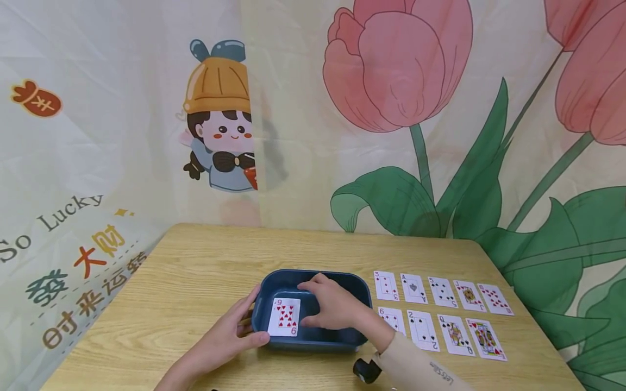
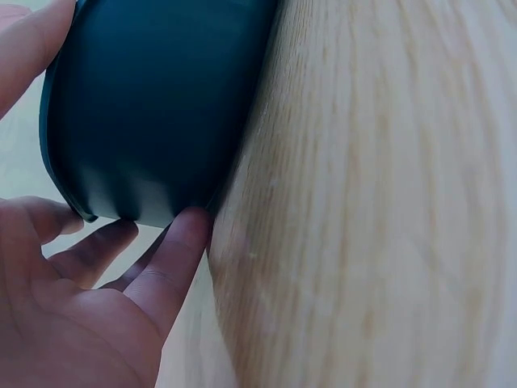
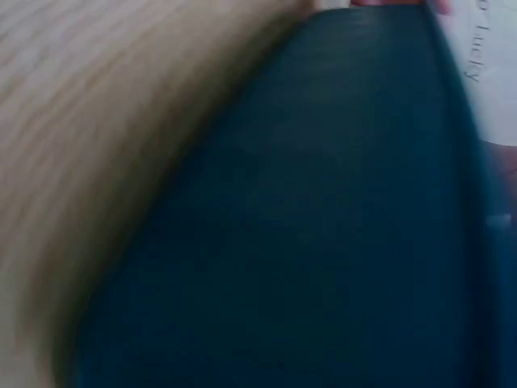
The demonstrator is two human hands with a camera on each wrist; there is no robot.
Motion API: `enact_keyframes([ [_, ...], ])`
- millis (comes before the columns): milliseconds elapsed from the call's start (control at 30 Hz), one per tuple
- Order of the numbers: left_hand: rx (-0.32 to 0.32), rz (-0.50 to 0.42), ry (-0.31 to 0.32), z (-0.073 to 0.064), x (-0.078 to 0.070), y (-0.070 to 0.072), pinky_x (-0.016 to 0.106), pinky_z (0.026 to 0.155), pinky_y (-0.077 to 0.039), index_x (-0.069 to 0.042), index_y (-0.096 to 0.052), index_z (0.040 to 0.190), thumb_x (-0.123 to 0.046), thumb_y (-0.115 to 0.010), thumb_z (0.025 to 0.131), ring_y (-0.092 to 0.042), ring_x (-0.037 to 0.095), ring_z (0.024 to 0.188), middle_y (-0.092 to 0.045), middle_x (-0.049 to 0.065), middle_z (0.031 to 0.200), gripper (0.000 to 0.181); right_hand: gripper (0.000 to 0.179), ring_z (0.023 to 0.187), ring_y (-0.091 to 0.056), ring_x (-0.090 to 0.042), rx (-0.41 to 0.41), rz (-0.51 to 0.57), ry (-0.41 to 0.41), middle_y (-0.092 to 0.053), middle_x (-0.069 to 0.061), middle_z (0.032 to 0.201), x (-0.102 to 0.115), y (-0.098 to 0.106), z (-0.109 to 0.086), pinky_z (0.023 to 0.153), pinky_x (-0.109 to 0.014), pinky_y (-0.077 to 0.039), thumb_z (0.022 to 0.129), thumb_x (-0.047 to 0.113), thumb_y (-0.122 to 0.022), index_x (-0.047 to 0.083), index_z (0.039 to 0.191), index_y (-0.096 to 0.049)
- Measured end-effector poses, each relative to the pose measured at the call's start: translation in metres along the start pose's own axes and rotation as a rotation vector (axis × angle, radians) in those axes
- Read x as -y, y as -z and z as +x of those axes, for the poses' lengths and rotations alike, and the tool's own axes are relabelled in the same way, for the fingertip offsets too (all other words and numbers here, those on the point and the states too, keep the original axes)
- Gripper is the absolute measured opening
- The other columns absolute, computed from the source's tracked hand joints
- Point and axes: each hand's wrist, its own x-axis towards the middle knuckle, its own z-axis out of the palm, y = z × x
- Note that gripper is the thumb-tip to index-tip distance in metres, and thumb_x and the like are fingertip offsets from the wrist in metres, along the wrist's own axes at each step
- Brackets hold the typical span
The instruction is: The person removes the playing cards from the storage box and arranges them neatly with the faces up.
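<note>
A dark blue rectangular tray [image 1: 313, 343] stands on the wooden table, with a nine of hearts playing card [image 1: 285, 317] face up at its left end. My left hand [image 1: 230, 328] grips the tray's left end, thumb at the near corner. In the left wrist view, fingers [image 2: 182, 242] of that hand touch the tray wall [image 2: 161, 97]. Inside the tray, just right of the card, my right hand [image 1: 337, 304] is lowered with thumb and fingers apart and nothing visible between them. The right wrist view is blurred and mostly filled by the tray's outer wall [image 3: 307, 210].
Face-up playing cards lie in two rows right of the tray, among them a three of diamonds [image 1: 386, 285], a two of spades [image 1: 423, 330] and a king of hearts [image 1: 486, 339]. My right forearm partly covers a six of diamonds [image 1: 393, 319]. A printed cloth [image 1: 293, 206] hangs behind the table.
</note>
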Motion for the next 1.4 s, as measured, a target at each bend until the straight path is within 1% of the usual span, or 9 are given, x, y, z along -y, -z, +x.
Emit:
enact_keyframes([
  [133,0.010,0.002,-0.014,0.001,0.001,0.000,0.026,0.106,-0.052,-0.019,-0.016,0.172,-0.020,-0.078,0.099,-0.051,0.043,0.142,-0.019,0.024,0.173,0.095,0.081,0.118,-0.055,-0.019,-0.003,-0.021,-0.034,-0.057,-0.005,0.139,0.005,-0.021,0.012,0.099,-0.035,-0.055,0.083,0.042,-0.093,0.012,0.150,-0.060],
  [267,0.015,-0.013,-0.020,0.001,0.001,0.000,0.023,0.106,-0.051,-0.019,-0.015,0.172,-0.019,-0.077,0.100,-0.050,0.043,0.144,-0.020,0.023,0.173,0.095,0.087,0.112,-0.049,-0.018,0.001,-0.097,-0.052,-0.056,-0.004,0.140,0.011,-0.031,0.018,0.093,-0.034,-0.053,0.079,0.048,-0.095,0.013,0.151,-0.060],
  [467,0.014,-0.011,-0.010,0.002,0.001,0.000,0.023,0.106,-0.051,-0.020,-0.015,0.172,-0.020,-0.077,0.100,-0.050,0.043,0.144,-0.020,0.023,0.173,0.096,0.088,0.112,-0.047,-0.020,0.014,-0.177,-0.064,-0.055,-0.004,0.141,0.016,-0.036,0.024,0.090,-0.037,-0.050,0.077,0.050,-0.095,0.014,0.150,-0.062],
  [667,0.013,-0.002,-0.019,0.002,0.003,-0.001,0.024,0.106,-0.051,-0.019,-0.014,0.172,-0.019,-0.077,0.100,-0.052,0.043,0.142,-0.020,0.024,0.173,0.096,0.084,0.110,-0.045,-0.018,0.030,-0.178,-0.085,-0.054,-0.001,0.138,0.016,-0.037,0.028,0.090,-0.035,-0.049,0.076,0.052,-0.095,0.018,0.147,-0.065],
  [867,0.015,0.005,-0.034,0.002,0.004,-0.001,0.025,0.106,-0.052,-0.017,-0.014,0.172,-0.018,-0.077,0.100,-0.051,0.045,0.142,-0.019,0.026,0.172,0.095,0.080,0.107,-0.045,-0.019,0.020,-0.151,-0.069,-0.056,-0.002,0.135,0.015,-0.038,0.028,0.088,-0.034,-0.048,0.076,0.049,-0.096,0.017,0.143,-0.067],
  [933,0.012,0.003,-0.019,0.002,0.004,-0.001,0.025,0.106,-0.051,-0.019,-0.014,0.172,-0.019,-0.077,0.100,-0.050,0.044,0.144,-0.019,0.024,0.173,0.096,0.080,0.106,-0.045,-0.017,0.020,-0.145,-0.064,-0.056,-0.002,0.134,0.014,-0.037,0.028,0.087,-0.032,-0.048,0.076,0.049,-0.096,0.017,0.144,-0.066],
  [1133,0.014,0.006,-0.026,0.001,0.003,-0.002,0.026,0.107,-0.051,-0.020,-0.014,0.172,-0.020,-0.077,0.100,-0.048,0.045,0.145,-0.019,0.025,0.173,0.096,0.078,0.101,-0.049,-0.013,0.017,-0.090,-0.048,-0.060,0.001,0.127,0.016,-0.026,0.022,0.083,-0.025,-0.050,0.078,0.044,-0.096,0.016,0.144,-0.065],
  [1300,0.000,0.009,-0.022,0.001,0.003,-0.002,0.027,0.106,-0.053,-0.020,-0.016,0.172,-0.020,-0.078,0.099,-0.050,0.045,0.144,-0.020,0.024,0.173,0.096,0.080,0.101,-0.053,-0.012,-0.008,-0.065,-0.021,-0.061,-0.001,0.128,0.015,-0.006,0.013,0.088,-0.026,-0.053,0.079,0.044,-0.095,0.015,0.147,-0.063],
  [1400,0.000,-0.001,-0.034,0.002,0.004,-0.002,0.028,0.106,-0.053,-0.018,-0.015,0.172,-0.018,-0.078,0.099,-0.052,0.045,0.141,-0.022,0.025,0.172,0.097,0.081,0.100,-0.055,-0.012,-0.031,-0.046,-0.007,-0.060,-0.001,0.130,0.011,0.010,0.003,0.088,-0.027,-0.054,0.080,0.044,-0.094,0.016,0.149,-0.061],
])
